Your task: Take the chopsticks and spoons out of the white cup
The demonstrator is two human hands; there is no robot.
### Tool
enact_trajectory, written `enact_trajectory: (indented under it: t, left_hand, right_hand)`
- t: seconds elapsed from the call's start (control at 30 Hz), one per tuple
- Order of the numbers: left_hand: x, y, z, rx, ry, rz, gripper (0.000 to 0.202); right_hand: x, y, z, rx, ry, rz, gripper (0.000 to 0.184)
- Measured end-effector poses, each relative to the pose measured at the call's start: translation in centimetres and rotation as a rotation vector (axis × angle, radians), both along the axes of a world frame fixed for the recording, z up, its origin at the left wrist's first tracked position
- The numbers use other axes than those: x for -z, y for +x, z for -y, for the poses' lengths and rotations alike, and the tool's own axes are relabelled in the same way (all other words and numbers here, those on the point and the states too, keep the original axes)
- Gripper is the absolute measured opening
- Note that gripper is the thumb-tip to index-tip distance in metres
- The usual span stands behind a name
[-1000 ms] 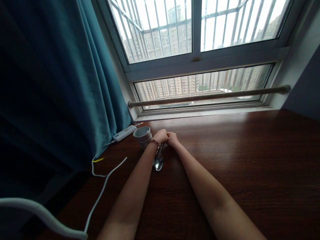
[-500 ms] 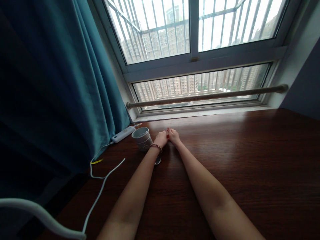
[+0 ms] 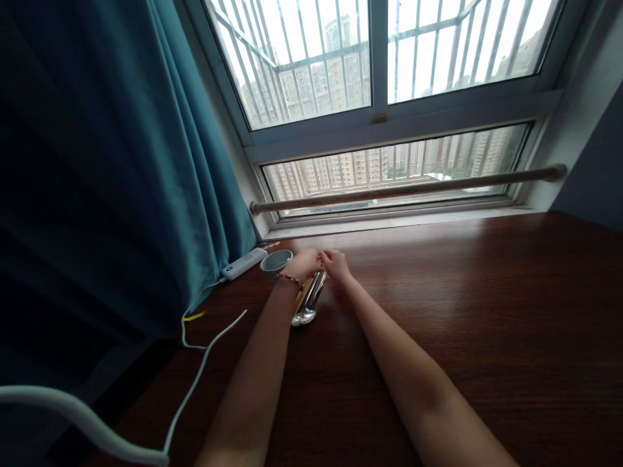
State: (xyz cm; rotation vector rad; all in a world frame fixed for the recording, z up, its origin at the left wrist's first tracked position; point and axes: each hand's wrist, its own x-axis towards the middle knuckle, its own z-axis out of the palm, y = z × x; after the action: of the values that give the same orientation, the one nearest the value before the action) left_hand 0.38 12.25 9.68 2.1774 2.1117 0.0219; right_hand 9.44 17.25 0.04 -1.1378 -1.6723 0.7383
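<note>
Spoons (image 3: 307, 303) reappearing since before, left hand (image 3: 302, 263) and right hand (image 3: 333, 264) are clamping their shiny handles beside the cup (image 3: 275, 263); bare wooden table (image 3: 462, 311) rightward.

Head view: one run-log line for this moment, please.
left hand: gripping spoons, chopsticks | right hand: touching handles | cup: beside left hand

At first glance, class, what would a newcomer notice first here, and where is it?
Two bare arms stretch across the dark wooden table, the left hand and right hand meeting over shiny spoons and what look like chopsticks. A grey cup stands just left of them, beside the teal curtain, under a bright barred window.
</note>
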Motion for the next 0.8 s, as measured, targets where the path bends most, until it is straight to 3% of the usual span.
enact_trajectory:
  t: [0.1, 0.17, 0.23, 0.37, 0.57, 0.67, 0.8]
  left_hand:
    - [-3.3, -2.8, 1.3, -0.108, 0.162, -0.031, 0.017]
    - [-4.2, -4.8, 1.8, -0.191, 0.228, -0.047, 0.022]
    - [-4.1, -6.3, 1.8, -0.233, 0.223, -0.043, 0.024]
    - [-2.9, -7.6, 0.8, -0.18, 0.173, -0.022, 0.027]
    - [-2.2, -7.2, -0.3, -0.171, 0.13, -0.022, 0.025]
    - [-2.2, -6.7, -0.2, -0.214, 0.138, -0.036, 0.021]
    - [-2.4, -6.0, 0.6, -0.284, 0.182, -0.066, 0.03]
  right_hand:
    - [-1.9, -0.9, 0.9, -0.06, 0.122, -0.014, 0.019]
    - [-2.9, -1.6, 1.5, -0.091, 0.198, -0.022, 0.02]
    - [-3.7, -2.1, 2.2, -0.111, 0.243, -0.023, 0.021]
    - [-4.4, -2.9, 3.2, -0.178, 0.329, 0.015, 0.019]
    - [-4.5, -3.2, 4.0, -0.236, 0.34, 0.084, 0.02]
    - [-4.6, -3.2, 4.1, -0.243, 0.331, 0.1, 0.02]
    - [-4.6, -3.3, 4.3, -0.244, 0.324, 0.156, 0.021]
